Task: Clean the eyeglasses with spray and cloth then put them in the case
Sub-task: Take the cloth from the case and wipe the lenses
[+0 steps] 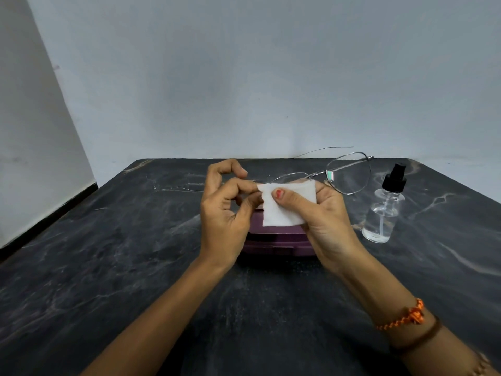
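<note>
Thin metal-rimmed eyeglasses (349,173) are held up above the middle of the table. My left hand (226,210) pinches the left end of the frame. My right hand (322,218) presses a white cloth (284,204) around the left lens, thumb on top of the cloth. The other lens sticks out free to the right, and one temple arm points back toward the wall. A purple case (273,244) lies shut on the table directly beneath my hands, mostly hidden by them. A clear spray bottle (383,213) with a black cap stands upright to the right.
The dark marbled table (135,267) ends at a grey wall behind. Its left edge runs along a white wall with a black skirting strip (54,213). An orange thread band (409,316) sits on my right wrist.
</note>
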`<control>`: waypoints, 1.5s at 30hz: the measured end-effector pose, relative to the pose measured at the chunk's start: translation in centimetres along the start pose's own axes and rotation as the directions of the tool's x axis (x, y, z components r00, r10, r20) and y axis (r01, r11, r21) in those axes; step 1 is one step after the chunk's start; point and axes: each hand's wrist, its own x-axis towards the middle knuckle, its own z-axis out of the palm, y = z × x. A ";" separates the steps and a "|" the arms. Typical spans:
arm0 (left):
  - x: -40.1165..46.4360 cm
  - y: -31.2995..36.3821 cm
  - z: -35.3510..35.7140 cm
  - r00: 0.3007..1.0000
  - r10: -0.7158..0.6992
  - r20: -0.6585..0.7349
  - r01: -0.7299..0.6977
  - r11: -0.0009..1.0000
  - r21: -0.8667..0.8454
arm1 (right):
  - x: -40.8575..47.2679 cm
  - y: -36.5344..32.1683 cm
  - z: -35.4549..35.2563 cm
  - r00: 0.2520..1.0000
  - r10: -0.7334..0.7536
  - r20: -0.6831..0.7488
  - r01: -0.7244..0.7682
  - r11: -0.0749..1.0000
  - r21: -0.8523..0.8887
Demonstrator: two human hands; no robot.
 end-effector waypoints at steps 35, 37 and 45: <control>0.5 -0.5 -0.4 0.997 -0.066 0.028 0.067 0.996 -0.061 | -0.3 0.7 0.7 0.993 0.112 -0.025 -0.107 0.981 0.159; 0.6 -0.5 -0.4 0.998 -0.059 -0.001 0.058 0.996 -0.065 | -0.3 0.5 0.5 0.995 0.088 -0.050 -0.086 0.995 0.057; 0.9 0.1 -0.3 0.994 -0.051 -0.100 0.041 0.994 -0.100 | -0.2 0.3 0.7 0.994 0.021 -0.109 -0.003 0.988 0.156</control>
